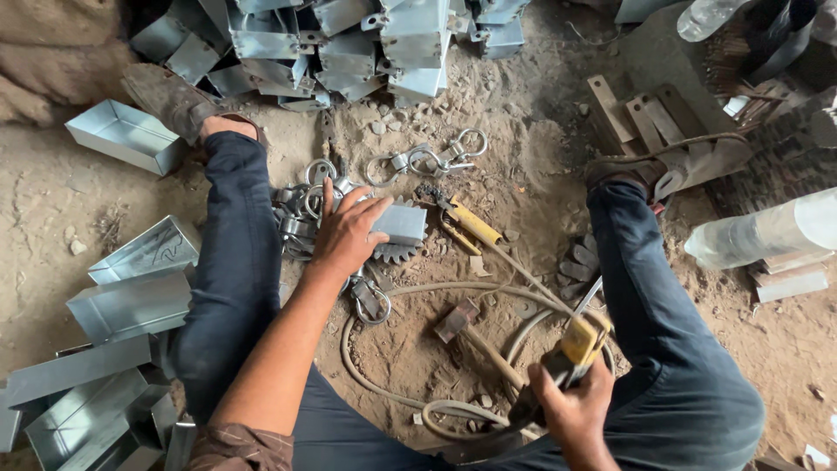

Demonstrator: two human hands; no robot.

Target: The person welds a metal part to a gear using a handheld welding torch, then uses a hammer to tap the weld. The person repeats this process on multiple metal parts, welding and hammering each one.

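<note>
I sit on a dirt floor with my legs spread. My left hand [347,231] rests flat on a small folded sheet-metal box [403,223], pressing it down over a toothed gear [397,254]. My right hand [574,410] grips a welding electrode holder [571,349] with a yellow head, a thin rod sticking up from it and a cable [436,407] looping across the ground. Metal ring clamps [305,205] lie beside the left hand.
Stacks of grey sheet-metal boxes [349,44] sit at the top and more boxes [113,331] at the left. Yellow-handled pliers [466,222], a hammer [462,323], shackles [436,159] and a glove [577,262] lie between my legs. Metal strips [641,118] lie at right.
</note>
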